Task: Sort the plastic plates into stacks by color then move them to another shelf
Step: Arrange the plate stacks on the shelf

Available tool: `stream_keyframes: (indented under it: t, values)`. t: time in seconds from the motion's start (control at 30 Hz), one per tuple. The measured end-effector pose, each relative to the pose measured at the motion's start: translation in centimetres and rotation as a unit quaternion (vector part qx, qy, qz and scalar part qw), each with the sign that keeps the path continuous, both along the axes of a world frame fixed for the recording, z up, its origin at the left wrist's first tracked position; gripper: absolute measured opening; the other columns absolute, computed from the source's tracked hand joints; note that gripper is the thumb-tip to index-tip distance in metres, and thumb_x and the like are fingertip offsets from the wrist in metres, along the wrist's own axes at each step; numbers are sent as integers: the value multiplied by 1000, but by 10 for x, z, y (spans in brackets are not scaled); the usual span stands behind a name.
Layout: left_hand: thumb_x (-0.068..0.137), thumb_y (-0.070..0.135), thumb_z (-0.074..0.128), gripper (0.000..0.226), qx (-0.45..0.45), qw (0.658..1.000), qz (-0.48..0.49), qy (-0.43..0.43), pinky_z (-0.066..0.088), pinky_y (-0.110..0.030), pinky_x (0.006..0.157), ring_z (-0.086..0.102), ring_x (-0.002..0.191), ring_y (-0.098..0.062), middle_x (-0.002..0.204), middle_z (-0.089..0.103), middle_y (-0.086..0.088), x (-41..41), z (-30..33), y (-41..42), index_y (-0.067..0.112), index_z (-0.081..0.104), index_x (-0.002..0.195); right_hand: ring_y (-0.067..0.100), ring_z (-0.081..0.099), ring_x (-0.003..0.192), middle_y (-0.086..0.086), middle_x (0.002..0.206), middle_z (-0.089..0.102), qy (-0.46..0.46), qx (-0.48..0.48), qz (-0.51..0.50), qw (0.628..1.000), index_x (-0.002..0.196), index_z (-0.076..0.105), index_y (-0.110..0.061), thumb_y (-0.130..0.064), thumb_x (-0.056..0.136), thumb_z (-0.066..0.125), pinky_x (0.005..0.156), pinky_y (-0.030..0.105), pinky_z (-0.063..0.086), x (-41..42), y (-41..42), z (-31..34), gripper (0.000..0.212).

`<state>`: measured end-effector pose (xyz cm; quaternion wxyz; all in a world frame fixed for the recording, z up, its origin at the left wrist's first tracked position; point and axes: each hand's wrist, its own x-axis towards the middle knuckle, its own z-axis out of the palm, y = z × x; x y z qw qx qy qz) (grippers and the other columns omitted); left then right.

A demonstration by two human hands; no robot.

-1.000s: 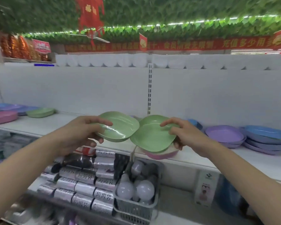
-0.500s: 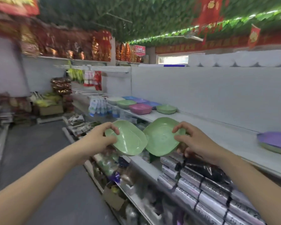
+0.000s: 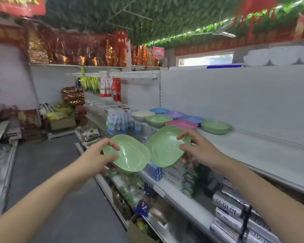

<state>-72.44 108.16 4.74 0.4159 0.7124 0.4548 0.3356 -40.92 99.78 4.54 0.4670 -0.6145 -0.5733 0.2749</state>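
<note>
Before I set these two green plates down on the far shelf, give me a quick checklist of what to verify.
1. Left hand grips its green plate at the rim: ok.
2. Right hand grips the other green plate: ok.
3. Both carried plates match in color: ok.
4. A green stack to receive them sits on the shelf: ok.
5. A single green plate sits apart, right of the pink plate, so greens are not yet in one stack: not ok.
6. Whether anything is under the right hand's plate: cannot tell.
</note>
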Motion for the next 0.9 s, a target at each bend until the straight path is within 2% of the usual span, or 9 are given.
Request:
stream_keyframes:
  t: [0.07, 0.17, 0.33, 0.43, 0.5, 0.63, 0.77, 0.83, 0.9]
  values:
    - [96, 10, 64, 14, 9, 1000, -8, -2, 49, -35, 57, 65, 59, -22, 95, 71, -16, 20, 5, 35, 21, 65, 103, 29, 73, 67, 14, 121, 57, -1, 15, -22, 1000, 114, 58, -26, -16, 99, 63, 53, 36, 51, 20, 30, 3, 19]
    - [98, 11, 63, 13, 21, 1000, -18, -7, 47, -22, 47, 62, 49, -12, 96, 67, -14, 53, 14, 86, 18, 63, 108, 28, 73, 65, 19, 107, 61, 7, 27, -64, 998, 114, 58, -25, -16, 98, 63, 53, 36, 52, 54, 77, 11, 19]
    - [98, 11, 63, 14, 30, 999, -21, -12, 49, -23, 46, 64, 51, -16, 86, 70, -15, 88, 34, 167, 20, 64, 109, 22, 73, 62, 14, 95, 54, 27, 40, -119, 992, 118, 57, -23, -16, 99, 63, 51, 30, 53, 100, 148, 26, 21]
    - [97, 12, 66, 15, 19, 999, -38, -15, 54, -40, 64, 68, 65, -28, 88, 72, -19, 97, 37, 213, 22, 66, 108, 27, 70, 62, 8, 72, 65, 27, 38, -150, 988, 118, 56, -24, -17, 98, 63, 59, 38, 52, 115, 186, 26, 22]
    - [96, 12, 66, 16, 18, 998, -50, -14, 53, -42, 65, 68, 67, -29, 94, 73, -20, 101, 37, 243, 21, 66, 110, 33, 68, 62, 3, 57, 68, 24, 27, -156, 987, 118, 55, -23, -16, 98, 63, 61, 37, 51, 119, 210, 25, 22]
    - [96, 8, 65, 17, 11, 997, -70, -43, 55, -39, 63, 70, 70, -28, 105, 69, -20, 111, 36, 302, 19, 65, 109, 51, 71, 85, 11, 76, 71, 73, 7, -135, 988, 123, 52, -16, -13, 100, 62, 60, 41, 56, 106, 252, 21, 25]
    - [97, 8, 64, 17, 13, 995, -93, -36, 53, -35, 55, 69, 62, -24, 91, 71, -20, 118, 35, 359, 17, 64, 111, 46, 74, 85, 9, 72, 71, 77, -17, -146, 986, 132, 49, -19, -17, 100, 64, 64, 44, 59, 80, 286, 18, 36]
    - [97, 7, 64, 17, 19, 993, -114, -35, 51, -34, 53, 66, 57, -21, 85, 71, -23, 122, 37, 384, 15, 63, 112, 29, 73, 74, 11, 89, 72, -12, -34, -171, 985, 137, 46, -24, -31, 99, 67, 59, 35, 57, 69, 299, 18, 44]
    - [97, 7, 64, 17, 29, 990, -137, -30, 53, -38, 60, 67, 57, -19, 87, 70, -19, 125, 40, 408, 15, 64, 112, 15, 66, 83, 1, 109, 67, -161, -66, -210, 962, 139, 47, -27, -53, 94, 65, 74, 30, 52, 61, 310, 16, 55]
